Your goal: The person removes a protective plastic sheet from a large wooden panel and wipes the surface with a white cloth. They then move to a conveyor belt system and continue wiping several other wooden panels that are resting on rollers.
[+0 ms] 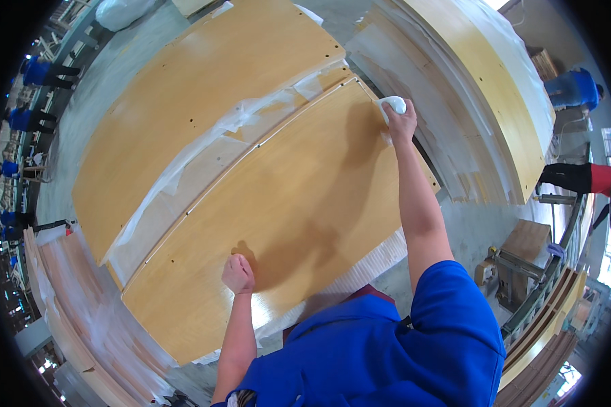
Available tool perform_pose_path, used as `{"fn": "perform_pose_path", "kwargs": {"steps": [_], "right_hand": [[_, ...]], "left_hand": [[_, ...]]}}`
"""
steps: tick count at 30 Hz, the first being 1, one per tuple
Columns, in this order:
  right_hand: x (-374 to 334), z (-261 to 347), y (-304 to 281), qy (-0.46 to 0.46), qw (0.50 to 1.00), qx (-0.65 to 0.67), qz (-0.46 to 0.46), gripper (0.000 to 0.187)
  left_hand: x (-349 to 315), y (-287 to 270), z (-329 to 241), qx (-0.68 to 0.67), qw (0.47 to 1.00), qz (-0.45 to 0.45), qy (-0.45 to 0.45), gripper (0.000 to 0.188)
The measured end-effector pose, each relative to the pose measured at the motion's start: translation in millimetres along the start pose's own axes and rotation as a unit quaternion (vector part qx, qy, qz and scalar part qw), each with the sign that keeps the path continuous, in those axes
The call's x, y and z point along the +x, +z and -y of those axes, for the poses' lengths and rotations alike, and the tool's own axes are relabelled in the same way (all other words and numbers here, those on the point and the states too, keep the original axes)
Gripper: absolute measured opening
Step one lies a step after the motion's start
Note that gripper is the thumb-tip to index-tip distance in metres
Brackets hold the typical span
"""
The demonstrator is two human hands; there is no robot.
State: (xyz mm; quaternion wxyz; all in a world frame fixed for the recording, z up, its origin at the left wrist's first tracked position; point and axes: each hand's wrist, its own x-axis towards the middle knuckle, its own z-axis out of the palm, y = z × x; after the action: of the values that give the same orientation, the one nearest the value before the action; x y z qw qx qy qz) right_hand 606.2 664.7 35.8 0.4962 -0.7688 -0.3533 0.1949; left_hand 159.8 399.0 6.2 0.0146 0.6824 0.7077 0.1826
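Observation:
A large yellow-brown wooden panel lies flat before me. Thin white lines follow its far-left long edge and the start of its right end. At that right end, my right hand is wrapped round a white rounded squeeze bottle, held at the panel's edge; its tip is hard to make out. Over the near-left part of the panel, my left hand is closed in a fist, and nothing shows in it. Whether the fist rests on the surface I cannot tell.
Beyond lies a second stack topped by a similar panel, with white foam sheet between. More panels are stacked at right, and wrapped boards at lower left. A metal-framed cart stands at right. Several people are in the background.

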Motion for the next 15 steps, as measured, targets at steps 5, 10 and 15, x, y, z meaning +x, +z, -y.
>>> {"fn": "perform_pose_path", "kwargs": {"steps": [5, 10, 15], "right_hand": [[-14, -13, -43, 0.045, 0.999, -0.004, 0.021, 0.037], [-18, -35, -77, 0.005, 0.999, -0.030, 0.014, 0.034], [-24, -34, -83, 0.049, 0.997, -0.052, 0.042, 0.037]], "left_hand": [[-3, 0, -1, 0.004, 1.000, -0.003, -0.008, 0.013], [-1, 1, -2, 0.012, 1.000, -0.011, 0.012, 0.013], [-2, -1, -3, 0.015, 1.000, 0.000, -0.002, 0.013]]}}
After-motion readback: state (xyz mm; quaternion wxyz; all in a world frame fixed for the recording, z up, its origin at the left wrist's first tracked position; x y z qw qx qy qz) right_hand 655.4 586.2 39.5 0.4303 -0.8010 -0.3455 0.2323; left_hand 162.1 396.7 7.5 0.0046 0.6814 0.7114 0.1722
